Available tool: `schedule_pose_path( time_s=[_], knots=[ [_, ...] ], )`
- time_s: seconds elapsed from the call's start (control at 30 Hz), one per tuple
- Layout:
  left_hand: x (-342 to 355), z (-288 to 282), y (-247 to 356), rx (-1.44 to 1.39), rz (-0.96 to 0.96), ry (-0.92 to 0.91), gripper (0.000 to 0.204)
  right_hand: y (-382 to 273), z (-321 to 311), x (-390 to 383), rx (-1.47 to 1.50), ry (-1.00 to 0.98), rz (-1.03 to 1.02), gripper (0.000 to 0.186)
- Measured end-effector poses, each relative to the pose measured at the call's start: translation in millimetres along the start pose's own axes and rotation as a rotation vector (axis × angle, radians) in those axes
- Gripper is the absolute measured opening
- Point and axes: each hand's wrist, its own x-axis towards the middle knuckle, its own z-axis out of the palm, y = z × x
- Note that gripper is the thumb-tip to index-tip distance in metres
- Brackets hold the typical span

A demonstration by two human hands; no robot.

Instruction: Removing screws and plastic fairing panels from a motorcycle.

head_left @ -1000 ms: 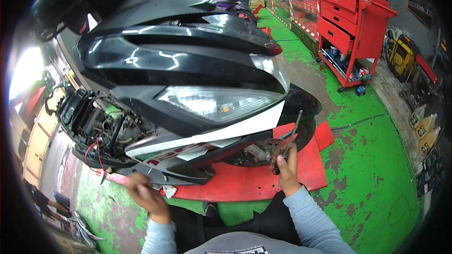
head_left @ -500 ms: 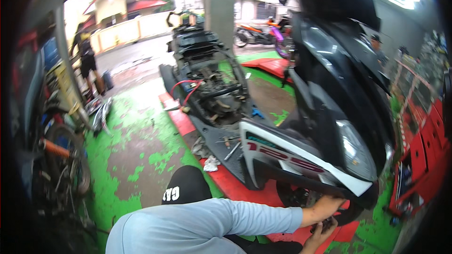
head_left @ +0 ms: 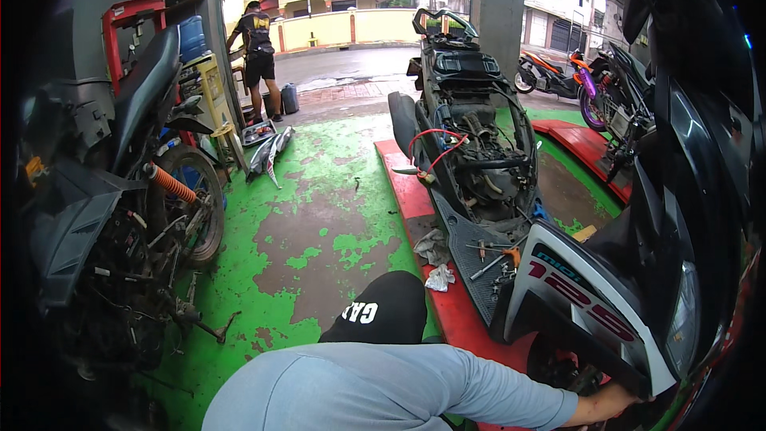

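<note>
My left arm, in a grey-blue sleeve (head_left: 479,387), stretches across the bottom of the view to the right. The left hand (head_left: 605,405) is under the lower edge of a partly stripped scooter's white front side panel (head_left: 590,303). Its fingers are hidden behind the bodywork, so what they touch or hold does not show. Dark parts (head_left: 570,371) low at the scooter's front lie just beside this wrist. My right hand is out of sight. On the ribbed footboard (head_left: 467,267) lie a metal tool (head_left: 487,268) and an orange-handled tool (head_left: 511,255).
The scooter stands on a red platform (head_left: 407,191), with a crumpled white rag (head_left: 440,278) at its edge. Another motorcycle (head_left: 120,191) fills the left side. Loose body panels (head_left: 271,156) lie beyond it, near a person (head_left: 258,56) at the doorway. More motorcycles (head_left: 606,92) are parked at the right.
The view has swung left, so the scooter sits farther right in it. My right hand has left the view, and the left fingers, partly visible before at the dark front parts, are now hidden.
</note>
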Motion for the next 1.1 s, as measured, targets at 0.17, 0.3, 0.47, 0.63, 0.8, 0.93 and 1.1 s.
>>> schedule_pose_path(
  time_s=[0.17,0.3,0.47,0.63,0.8,0.93,1.1],
  knots=[
    [0.9,-3.2,-28.6,0.231,0.185,0.016,0.039,-11.1,-3.6,1.2,-0.071,-0.027,-0.048,0.060],
    [4.4,-7.3,-49.1,0.442,0.342,0.041,0.032,-10.7,-1.7,3.9,-0.107,-0.046,-0.061,0.061],
    [10.0,-10.9,-72.1,0.624,0.480,0.081,0.025,2.1,-0.1,6.3,-0.126,-0.062,-0.032,0.063],
    [13.9,-13.6,-83.1,0.771,0.594,0.114,0.020,8.2,-1.5,9.8,-0.039,-0.060,0.022,0.063],
    [14.6,-16.1,-79.5,0.741,0.640,0.114,0.022,5.4,6.0,9.9,-0.032,-0.066,0.009,0.061],
    [12.9,-13.9,-75.5,0.739,0.576,0.083,0.022,2.4,13.2,8.3,-0.065,-0.069,-0.017,0.061],
    [13.9,-17.0,-74.6,0.751,0.556,0.053,0.021,-1.1,17.9,8.6,-0.087,-0.075,-0.035,0.061]
  ],
)
